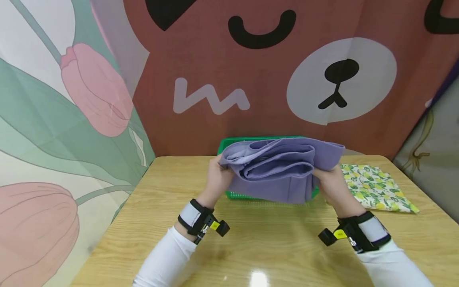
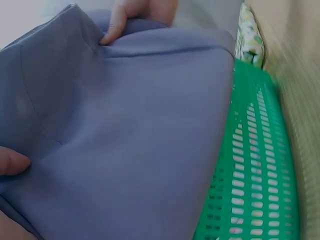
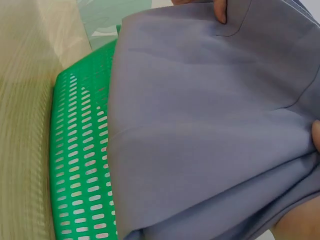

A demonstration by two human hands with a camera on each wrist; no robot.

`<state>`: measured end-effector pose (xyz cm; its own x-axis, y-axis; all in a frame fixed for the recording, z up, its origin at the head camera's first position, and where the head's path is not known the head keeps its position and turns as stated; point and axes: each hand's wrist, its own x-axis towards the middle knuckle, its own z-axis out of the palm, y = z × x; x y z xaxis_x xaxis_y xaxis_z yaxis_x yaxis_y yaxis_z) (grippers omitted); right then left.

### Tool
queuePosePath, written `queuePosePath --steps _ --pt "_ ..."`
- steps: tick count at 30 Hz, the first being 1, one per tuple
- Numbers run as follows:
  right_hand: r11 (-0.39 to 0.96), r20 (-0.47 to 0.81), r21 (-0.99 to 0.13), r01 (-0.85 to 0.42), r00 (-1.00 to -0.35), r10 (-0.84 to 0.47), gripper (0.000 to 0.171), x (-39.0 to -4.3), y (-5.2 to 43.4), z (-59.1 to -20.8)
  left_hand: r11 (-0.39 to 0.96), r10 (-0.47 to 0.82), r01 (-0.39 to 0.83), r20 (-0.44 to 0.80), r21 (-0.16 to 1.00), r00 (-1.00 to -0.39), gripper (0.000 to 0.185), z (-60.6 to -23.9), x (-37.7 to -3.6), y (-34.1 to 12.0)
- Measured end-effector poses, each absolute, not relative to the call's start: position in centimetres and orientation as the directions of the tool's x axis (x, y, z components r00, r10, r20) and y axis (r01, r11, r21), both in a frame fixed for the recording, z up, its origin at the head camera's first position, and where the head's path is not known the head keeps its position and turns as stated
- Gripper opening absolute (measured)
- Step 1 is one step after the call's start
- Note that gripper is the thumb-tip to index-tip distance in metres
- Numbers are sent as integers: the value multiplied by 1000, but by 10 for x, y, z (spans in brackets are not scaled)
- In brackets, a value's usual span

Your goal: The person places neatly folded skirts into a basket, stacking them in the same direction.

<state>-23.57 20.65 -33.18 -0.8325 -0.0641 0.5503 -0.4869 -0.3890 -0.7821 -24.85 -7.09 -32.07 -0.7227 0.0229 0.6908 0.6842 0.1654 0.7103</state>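
Note:
A folded purple cloth garment (image 1: 269, 189), with several thick layers and stitched seams, is held up between both hands in the head view. My left hand (image 1: 219, 177) grips its left end, thumb on the near side. At the right end, my right hand (image 1: 334, 184) pinches the layers. Below and behind the garment stands a green perforated plastic basket (image 1: 247, 139), largely covered from the head view. Both wrist views show the smooth underside of the garment (image 2: 135, 130) beside the basket wall (image 3: 92, 60). What lies inside the basket is hidden.
A folded cloth with a lemon print (image 1: 376, 187) lies on the wooden table (image 1: 265, 239), right of the basket. Behind the table's far edge hangs a curtain with a bear face (image 1: 215, 131). A flower-print sheet (image 1: 43, 119) covers the left side.

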Motion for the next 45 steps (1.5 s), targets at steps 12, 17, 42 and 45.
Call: queuePosePath --steps 12,17,42,45 --pt "-275 539 -799 -535 -839 68 33 -268 188 -313 227 15 716 732 661 -681 26 -318 -265 -78" --pt "-144 414 -894 -424 -905 96 33 -279 188 -326 320 101 673 682 667 -724 30 -331 -280 -83" --pt "433 114 -896 -98 -993 11 53 -324 191 -365 592 165 332 293 734 -942 31 -366 -334 -72" --pt "491 123 -865 -103 -992 8 49 -327 191 -363 611 167 315 271 726 -948 27 -366 -339 -68"
